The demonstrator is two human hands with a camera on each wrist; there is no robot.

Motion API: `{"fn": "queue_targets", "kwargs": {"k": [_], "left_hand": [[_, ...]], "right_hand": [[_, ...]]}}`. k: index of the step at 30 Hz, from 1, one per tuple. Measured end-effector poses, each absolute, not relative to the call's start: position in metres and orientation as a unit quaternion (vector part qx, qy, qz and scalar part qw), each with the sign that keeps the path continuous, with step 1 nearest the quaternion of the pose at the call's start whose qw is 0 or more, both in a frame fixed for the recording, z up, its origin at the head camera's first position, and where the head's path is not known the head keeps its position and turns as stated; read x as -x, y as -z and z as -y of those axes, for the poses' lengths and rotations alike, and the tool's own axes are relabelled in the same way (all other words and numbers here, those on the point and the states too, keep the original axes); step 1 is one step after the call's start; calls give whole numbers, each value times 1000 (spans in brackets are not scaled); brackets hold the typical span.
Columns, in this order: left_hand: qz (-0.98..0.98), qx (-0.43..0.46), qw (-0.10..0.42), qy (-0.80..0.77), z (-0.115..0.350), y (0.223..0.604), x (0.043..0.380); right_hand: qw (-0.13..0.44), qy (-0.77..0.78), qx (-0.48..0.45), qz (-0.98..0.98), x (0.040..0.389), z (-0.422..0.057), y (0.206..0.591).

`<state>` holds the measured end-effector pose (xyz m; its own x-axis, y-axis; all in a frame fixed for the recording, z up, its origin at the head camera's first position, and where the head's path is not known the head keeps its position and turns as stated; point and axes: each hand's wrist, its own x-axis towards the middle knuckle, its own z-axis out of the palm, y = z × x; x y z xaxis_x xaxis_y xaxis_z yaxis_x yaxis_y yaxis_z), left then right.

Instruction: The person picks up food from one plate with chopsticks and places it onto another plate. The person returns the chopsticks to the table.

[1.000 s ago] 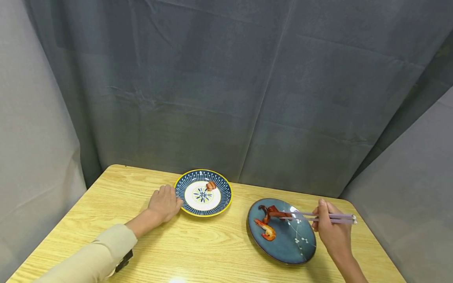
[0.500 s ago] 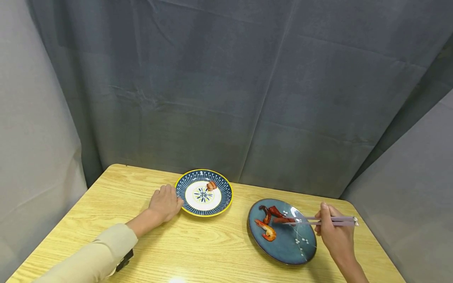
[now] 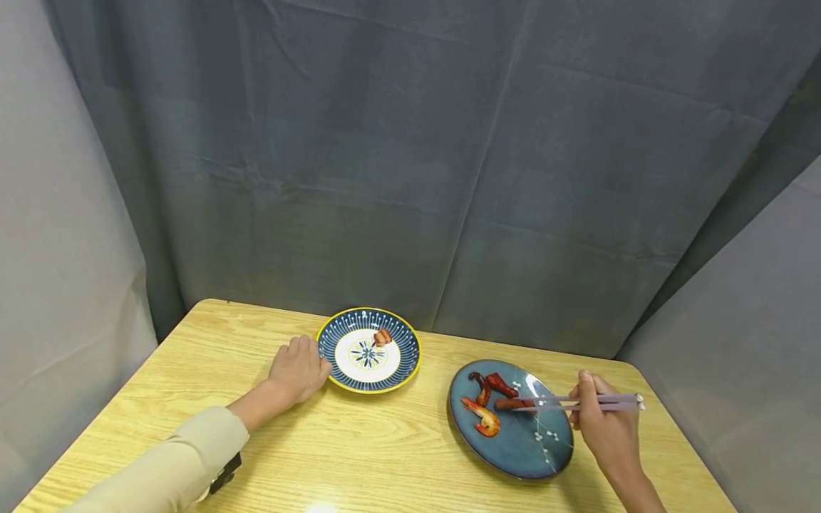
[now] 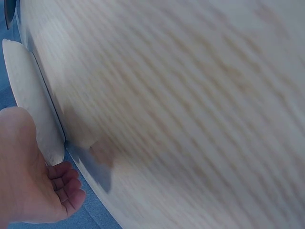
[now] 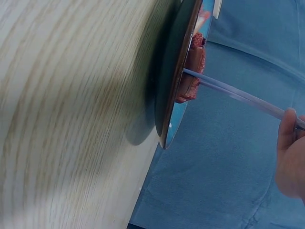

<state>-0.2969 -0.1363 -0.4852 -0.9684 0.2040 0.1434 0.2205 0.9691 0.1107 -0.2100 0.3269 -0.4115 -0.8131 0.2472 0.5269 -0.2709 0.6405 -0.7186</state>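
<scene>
My right hand (image 3: pixel 606 420) holds a pair of pale purple chopsticks (image 3: pixel 616 402). Their tips are at a reddish-brown meat strip (image 3: pixel 513 403) on the blue plate (image 3: pixel 507 456). In the right wrist view the chopsticks (image 5: pixel 238 94) slant in to the meat (image 5: pixel 193 71) above the plate's rim. Also on that plate lie a shrimp (image 3: pixel 484 419), a dark curled tentacle-like piece (image 3: pixel 483 393) and a dark red drumstick-like piece (image 3: pixel 502 385). My left hand (image 3: pixel 298 372), fingers curled, grips the rim of the patterned plate (image 3: pixel 365 382). A small brown piece of meat (image 3: pixel 382 337) sits on it.
Both plates stand on a light wooden table (image 3: pixel 385 456). A dark grey curtain (image 3: pixel 385 178) hangs behind its far edge, with pale cloth (image 3: pixel 64 249) along the sides. The patterned plate is at the back middle, the blue one to its right.
The chopsticks have come slightly nearer to me, and the meat strip has shifted with them, apart from the drumstick-like piece. My left hand has stayed at the patterned plate.
</scene>
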Motion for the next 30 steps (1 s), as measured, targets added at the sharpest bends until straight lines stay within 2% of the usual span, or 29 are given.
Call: {"fn": "queue_targets", "kwargs": {"k": [12,30], "left_hand": [[991,106,60,62,136,484,295],[990,108,64,63,136,486,297]], "right_hand": [[304,-422,-14,854,210,-329,412],[240,-420,-19,875,206,-333,409]]}}
